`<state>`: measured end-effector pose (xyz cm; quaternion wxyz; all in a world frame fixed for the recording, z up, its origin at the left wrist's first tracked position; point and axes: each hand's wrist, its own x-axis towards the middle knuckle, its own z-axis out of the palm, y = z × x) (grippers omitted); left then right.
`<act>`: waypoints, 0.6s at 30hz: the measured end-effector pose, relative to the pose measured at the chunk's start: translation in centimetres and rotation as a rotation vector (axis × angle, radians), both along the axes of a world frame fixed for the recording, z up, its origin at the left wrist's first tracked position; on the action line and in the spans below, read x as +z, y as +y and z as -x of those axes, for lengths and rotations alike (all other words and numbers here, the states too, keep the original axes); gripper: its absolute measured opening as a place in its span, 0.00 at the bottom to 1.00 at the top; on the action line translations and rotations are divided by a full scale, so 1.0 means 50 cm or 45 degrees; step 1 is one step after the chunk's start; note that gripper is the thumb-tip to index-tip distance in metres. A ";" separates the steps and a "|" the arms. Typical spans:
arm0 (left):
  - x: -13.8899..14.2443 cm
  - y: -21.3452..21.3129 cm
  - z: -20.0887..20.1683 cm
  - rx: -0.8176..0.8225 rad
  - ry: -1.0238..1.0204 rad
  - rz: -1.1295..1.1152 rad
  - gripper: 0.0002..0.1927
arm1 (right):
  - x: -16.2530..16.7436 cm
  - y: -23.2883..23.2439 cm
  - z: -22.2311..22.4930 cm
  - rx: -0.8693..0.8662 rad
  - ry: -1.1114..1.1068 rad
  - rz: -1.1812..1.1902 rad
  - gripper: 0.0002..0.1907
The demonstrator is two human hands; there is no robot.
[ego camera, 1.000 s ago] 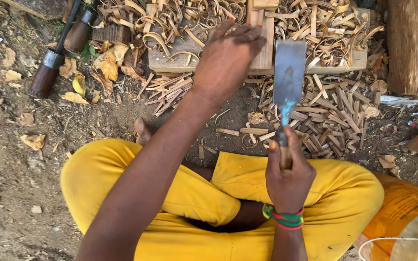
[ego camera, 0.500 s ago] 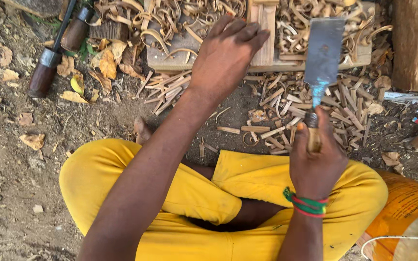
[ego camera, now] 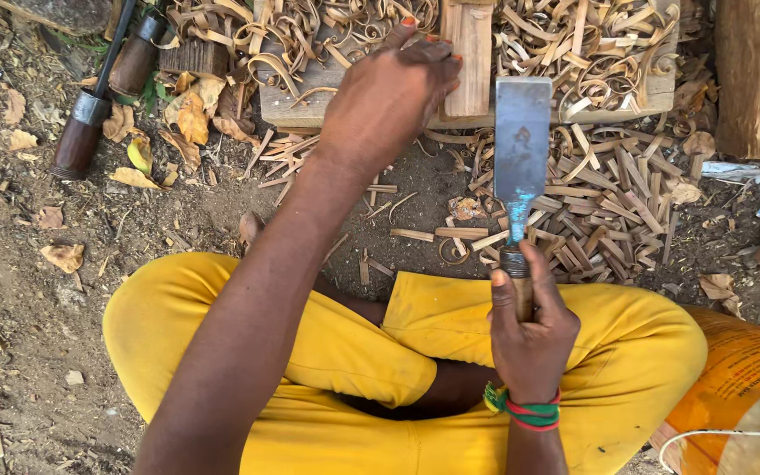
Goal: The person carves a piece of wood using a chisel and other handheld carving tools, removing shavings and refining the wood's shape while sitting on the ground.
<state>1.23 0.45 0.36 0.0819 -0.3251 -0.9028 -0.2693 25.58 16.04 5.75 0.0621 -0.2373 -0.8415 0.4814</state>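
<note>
The right hand (ego camera: 529, 339) was closed around the wooden handle of a broad chisel (ego camera: 521, 145), the flat steel blade raised just right of an upright strip of wood (ego camera: 468, 57). The left hand (ego camera: 389, 101) lay curled on that strip, fingers bent against it, steadying it on a plank (ego camera: 310, 105) heaped with shavings (ego camera: 573, 53). The chisel looked heavy at the blade and stiff, best held by the handle; the strip seemed light, dry and easily split.
</note>
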 end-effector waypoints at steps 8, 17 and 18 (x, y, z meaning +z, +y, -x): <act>-0.001 0.005 0.008 -0.066 0.095 0.002 0.11 | -0.002 -0.006 0.006 0.068 -0.019 -0.189 0.21; -0.016 0.020 -0.001 0.031 0.085 -0.079 0.11 | 0.026 -0.014 0.019 0.267 0.010 -0.299 0.25; -0.016 0.021 -0.001 0.030 0.085 -0.067 0.11 | 0.027 -0.015 0.019 0.264 -0.020 -0.324 0.25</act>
